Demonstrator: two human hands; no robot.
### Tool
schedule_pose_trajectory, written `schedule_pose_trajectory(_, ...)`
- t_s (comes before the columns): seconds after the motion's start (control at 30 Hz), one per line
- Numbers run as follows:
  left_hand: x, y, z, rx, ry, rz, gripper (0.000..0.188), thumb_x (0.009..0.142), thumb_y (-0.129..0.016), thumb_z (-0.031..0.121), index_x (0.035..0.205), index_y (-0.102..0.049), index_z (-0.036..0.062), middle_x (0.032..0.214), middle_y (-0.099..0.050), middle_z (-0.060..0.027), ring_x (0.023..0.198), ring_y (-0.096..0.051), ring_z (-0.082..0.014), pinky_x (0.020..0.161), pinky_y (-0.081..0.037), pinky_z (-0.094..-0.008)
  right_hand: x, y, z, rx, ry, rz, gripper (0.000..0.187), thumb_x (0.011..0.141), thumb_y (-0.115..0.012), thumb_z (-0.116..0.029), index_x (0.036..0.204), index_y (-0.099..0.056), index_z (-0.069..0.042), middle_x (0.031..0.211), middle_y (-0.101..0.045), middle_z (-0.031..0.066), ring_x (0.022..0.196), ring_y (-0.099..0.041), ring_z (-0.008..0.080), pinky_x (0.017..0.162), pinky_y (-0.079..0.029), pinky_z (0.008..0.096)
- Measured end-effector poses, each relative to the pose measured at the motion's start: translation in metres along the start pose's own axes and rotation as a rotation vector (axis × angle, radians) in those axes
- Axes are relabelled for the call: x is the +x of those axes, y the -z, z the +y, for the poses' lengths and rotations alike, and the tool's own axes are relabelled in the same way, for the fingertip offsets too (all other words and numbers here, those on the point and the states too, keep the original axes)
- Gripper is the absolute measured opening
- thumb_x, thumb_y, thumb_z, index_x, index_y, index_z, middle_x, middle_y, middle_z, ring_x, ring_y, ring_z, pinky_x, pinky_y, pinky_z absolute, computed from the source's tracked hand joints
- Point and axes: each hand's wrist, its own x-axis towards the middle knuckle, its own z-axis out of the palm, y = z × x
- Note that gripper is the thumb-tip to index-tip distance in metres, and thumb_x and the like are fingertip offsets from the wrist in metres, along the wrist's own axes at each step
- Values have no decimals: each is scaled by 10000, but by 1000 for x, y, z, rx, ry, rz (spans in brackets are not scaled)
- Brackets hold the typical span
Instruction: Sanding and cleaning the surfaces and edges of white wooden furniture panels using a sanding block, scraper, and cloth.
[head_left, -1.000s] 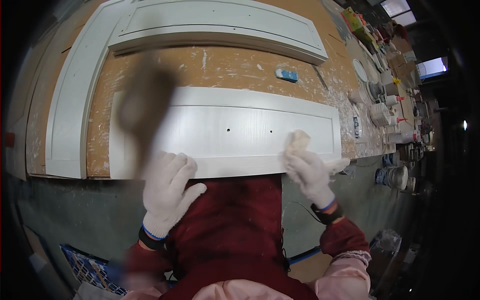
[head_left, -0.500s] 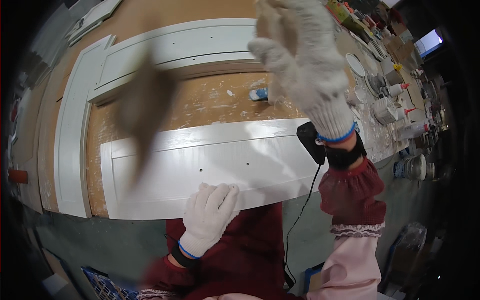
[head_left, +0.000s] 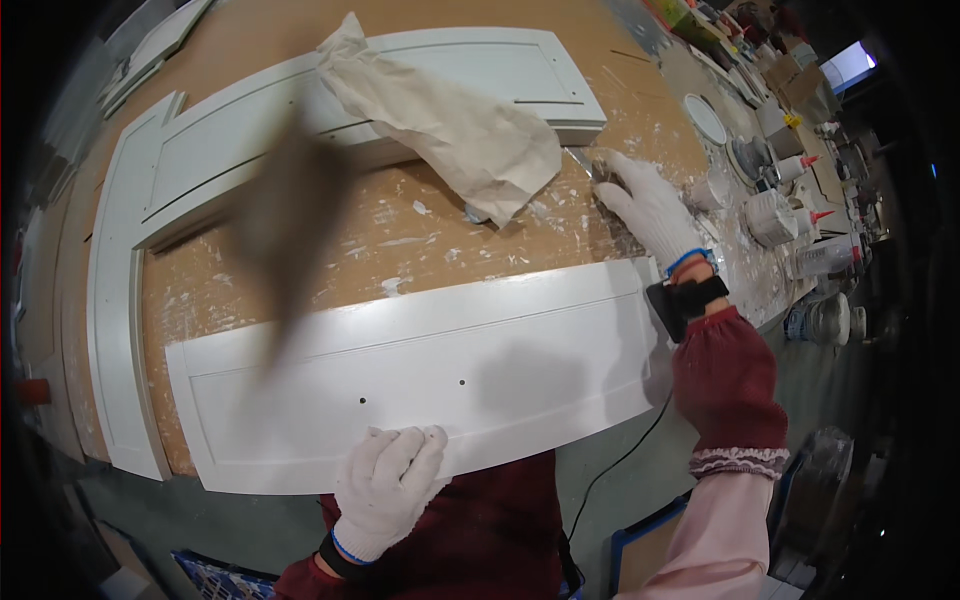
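My left hand point(head_left: 390, 490), in a white knit glove, grips the near edge of a white panel point(head_left: 510, 335), its fingers curled on top. Two small dark holes show in that panel. Beyond the panel's far right corner, my gloved right hand point(head_left: 655, 205) has its thumb and fingers closed about a small scraper-like tool point(head_left: 584, 160) with a thin metallic blade, partly hidden. To the left of it, a crumpled cream cloth point(head_left: 460, 125) drapes over a white frame piece point(head_left: 480, 50) and the brown tabletop. A bluish object peeks from under the cloth.
Another white piece point(head_left: 120, 330) stands along the table's left side. At right are glue bottles with red tips point(head_left: 810, 217), a white tub point(head_left: 770, 215) and a round white lid point(head_left: 706, 118). A dark cable point(head_left: 610, 480) hangs below my right wrist. A dark blur hides the left-centre.
My right hand has let go of the cream cloth, now lying over the far frame, and moved down and right onto the tool. My left hand stays on the panel's edge.
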Motion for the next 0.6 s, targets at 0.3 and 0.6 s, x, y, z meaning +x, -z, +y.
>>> schedule_pose_trajectory(0.3,3,0,-1,104,-42,41,350,785,-724,331,1070,-678,132,1026,-552,-3,838,-561,-192,650,-474,-345,23,-1,-21,-89,-147,-235,292,857,-580,-266,969,-635,-2,950,-631,212,939,-593,381,827,-463,446)
schedule_pose_trajectory(0.6,1,-1,-5,-104,1,38,479,605,-795,207,1057,-676,101,954,-587,-5,883,-579,-191,659,-499,-338,7,18,-32,127,-395,-443,272,799,-614,-266,795,-581,5,717,-632,170,684,-615,335,642,-467,412)
